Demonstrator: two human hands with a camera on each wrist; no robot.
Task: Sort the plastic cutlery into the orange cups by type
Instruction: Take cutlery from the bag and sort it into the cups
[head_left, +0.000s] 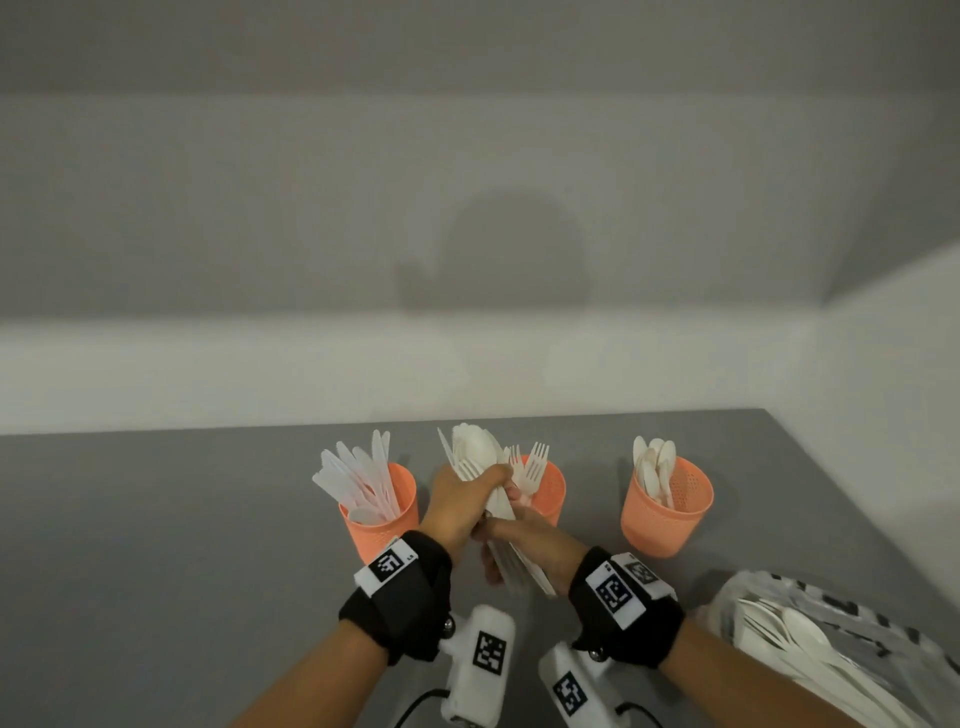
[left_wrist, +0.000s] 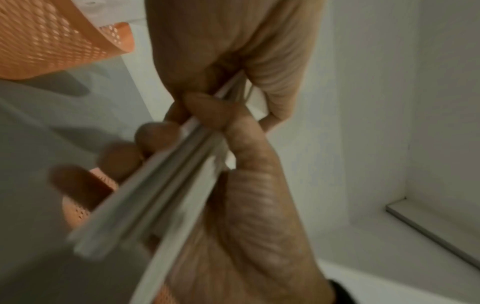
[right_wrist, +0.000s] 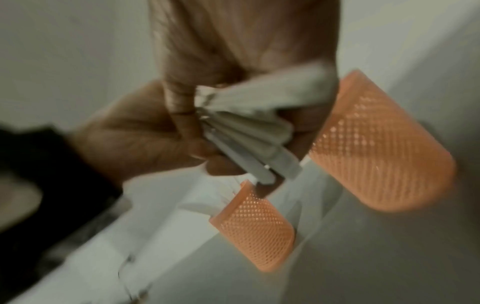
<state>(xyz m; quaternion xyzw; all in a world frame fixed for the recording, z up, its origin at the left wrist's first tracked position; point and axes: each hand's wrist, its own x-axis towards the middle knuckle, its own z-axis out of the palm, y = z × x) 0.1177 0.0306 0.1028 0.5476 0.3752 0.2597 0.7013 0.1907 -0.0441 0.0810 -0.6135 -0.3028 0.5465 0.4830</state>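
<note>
Three orange mesh cups stand in a row on the grey table. The left cup holds knives, the middle cup forks, the right cup spoons. Above the middle cup's near side, my left hand grips a mixed bundle of white cutlery just below its heads. My right hand curls round the bundle's handle ends. The left wrist view shows the handles pinched by my right hand's fingers. In the blurred right wrist view, the bundle fans out between both hands.
A clear plastic bag with more white spoons lies at the table's front right. A pale wall runs close behind the cups and turns a corner at the right. Bare grey table lies left of the knife cup.
</note>
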